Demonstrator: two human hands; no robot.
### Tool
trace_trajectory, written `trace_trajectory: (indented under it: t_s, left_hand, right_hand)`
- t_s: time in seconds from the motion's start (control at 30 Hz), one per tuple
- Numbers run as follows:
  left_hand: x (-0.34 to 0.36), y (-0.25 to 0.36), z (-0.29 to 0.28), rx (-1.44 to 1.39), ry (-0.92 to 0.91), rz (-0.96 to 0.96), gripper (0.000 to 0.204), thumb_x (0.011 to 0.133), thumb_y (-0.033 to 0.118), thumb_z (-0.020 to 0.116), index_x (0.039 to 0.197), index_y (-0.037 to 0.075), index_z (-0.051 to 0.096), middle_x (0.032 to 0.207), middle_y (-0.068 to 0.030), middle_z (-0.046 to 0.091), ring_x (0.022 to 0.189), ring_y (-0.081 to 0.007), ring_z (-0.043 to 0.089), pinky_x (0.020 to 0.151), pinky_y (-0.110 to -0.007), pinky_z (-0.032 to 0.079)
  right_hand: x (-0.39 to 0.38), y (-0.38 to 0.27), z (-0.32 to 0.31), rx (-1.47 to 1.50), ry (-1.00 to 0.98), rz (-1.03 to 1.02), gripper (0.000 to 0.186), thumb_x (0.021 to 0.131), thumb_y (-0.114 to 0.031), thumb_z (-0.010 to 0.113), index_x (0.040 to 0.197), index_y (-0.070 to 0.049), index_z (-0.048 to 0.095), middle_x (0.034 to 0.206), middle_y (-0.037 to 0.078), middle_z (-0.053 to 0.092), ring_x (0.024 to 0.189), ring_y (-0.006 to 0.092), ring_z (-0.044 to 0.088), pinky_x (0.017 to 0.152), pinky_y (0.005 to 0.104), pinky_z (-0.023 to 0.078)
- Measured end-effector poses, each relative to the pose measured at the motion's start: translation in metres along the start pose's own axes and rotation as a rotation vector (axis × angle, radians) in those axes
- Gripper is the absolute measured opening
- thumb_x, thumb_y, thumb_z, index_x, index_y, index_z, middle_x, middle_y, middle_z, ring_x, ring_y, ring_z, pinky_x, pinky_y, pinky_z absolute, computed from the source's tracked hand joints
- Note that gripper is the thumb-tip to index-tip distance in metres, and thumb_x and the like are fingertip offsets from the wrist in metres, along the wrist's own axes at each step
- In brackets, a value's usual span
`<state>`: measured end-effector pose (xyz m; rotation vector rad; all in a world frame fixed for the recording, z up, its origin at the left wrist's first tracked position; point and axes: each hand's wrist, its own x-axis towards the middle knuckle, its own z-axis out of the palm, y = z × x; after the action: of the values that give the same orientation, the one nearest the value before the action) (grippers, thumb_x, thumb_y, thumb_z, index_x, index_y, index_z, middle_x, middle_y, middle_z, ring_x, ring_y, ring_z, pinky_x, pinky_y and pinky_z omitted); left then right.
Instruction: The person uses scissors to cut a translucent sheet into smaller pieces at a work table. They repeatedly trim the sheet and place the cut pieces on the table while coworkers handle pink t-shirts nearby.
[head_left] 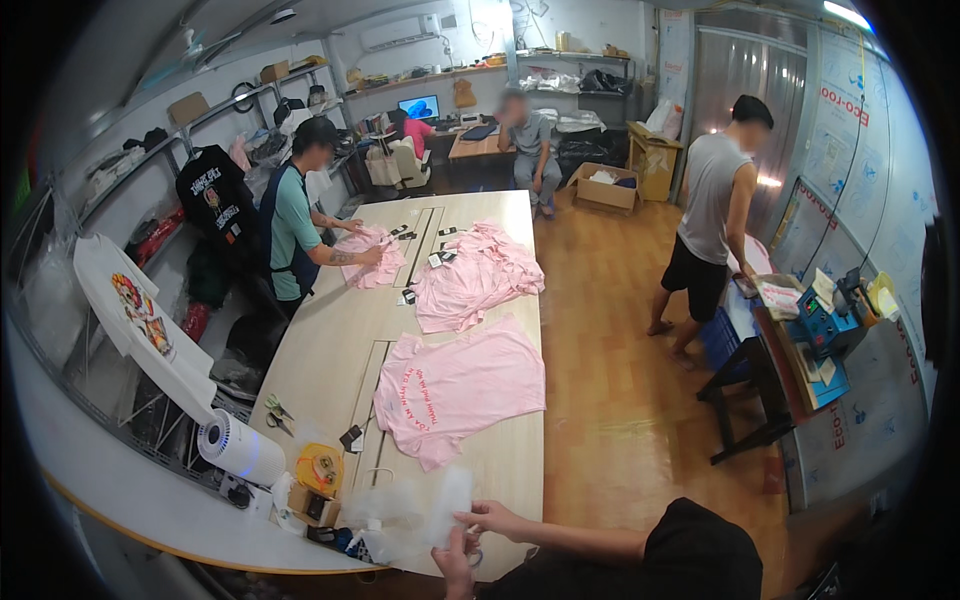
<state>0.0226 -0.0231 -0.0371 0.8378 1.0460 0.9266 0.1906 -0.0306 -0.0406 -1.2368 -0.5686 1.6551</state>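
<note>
At the near end of the long table, my right hand (492, 519) pinches the edge of a translucent plastic bag (452, 497). Just below it, my left hand (456, 562) is closed on the bag's lower part, thumb upward. More of the clear plastic spreads to the left and looks hazy. Beyond my hands a pink T-shirt (475, 395) with red lettering lies spread flat, with a black tag (352, 438) by its hem side. A loose heap of pink shirts (480, 275) with black tags lies farther up the table.
A co-worker (293, 215) handles a pink shirt (372, 257) at the table's left side. Another person (715, 215) stands at a machine (828, 322) on the right. Scissors (278, 413), a yellow tape roll (320, 467) and a white cylindrical appliance (240, 447) are at near left.
</note>
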Motion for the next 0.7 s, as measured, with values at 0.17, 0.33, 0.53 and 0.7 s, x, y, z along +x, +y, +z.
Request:
trace_trajectory:
  t_s: [0.17,0.33,0.53,0.7]
  left_hand:
    - [0.003,0.023,0.017,-0.066,0.024,-0.180,0.021,0.108,0.015,0.068,0.121,-0.001,0.072,0.093,-0.0085,0.077,0.071,-0.0146,0.070,0.059,-0.029,0.056]
    - [0.013,0.029,0.014,0.015,-0.127,-0.300,0.026,0.109,0.020,0.069,0.115,-0.004,0.074,0.091,-0.0102,0.078,0.078,-0.0170,0.074,0.069,-0.028,0.055]
    - [0.007,0.019,-0.011,0.081,0.013,-0.157,0.061,0.101,0.010,0.077,0.153,-0.002,0.049,0.126,-0.0146,0.070,0.110,-0.0196,0.071,0.093,-0.034,0.058]
    - [0.010,0.056,-0.013,0.102,-0.168,-0.141,0.059,0.098,0.006,0.076,0.152,0.000,0.052,0.130,-0.0107,0.069,0.120,-0.0215,0.067,0.108,-0.039,0.053]
  right_hand:
    - [0.010,0.001,-0.004,-0.070,-0.046,-0.036,0.047,0.111,-0.048,0.062,0.105,-0.004,0.076,0.090,0.001,0.072,0.086,0.0110,0.064,0.085,0.0317,0.053]
    - [0.044,0.034,-0.041,-0.279,-0.015,-0.038,0.050,0.113,-0.044,0.060,0.104,0.001,0.077,0.094,0.005,0.076,0.091,0.0128,0.067,0.086,0.0362,0.055]
    - [0.031,0.003,-0.051,-0.481,-0.158,-0.233,0.051,0.114,-0.043,0.059,0.123,0.004,0.074,0.108,0.009,0.078,0.100,0.0176,0.069,0.093,0.0378,0.055]
    - [0.026,-0.002,-0.040,-0.683,-0.585,-0.220,0.050,0.115,-0.044,0.057,0.129,0.002,0.071,0.116,0.018,0.078,0.107,0.0252,0.072,0.096,0.0424,0.055]
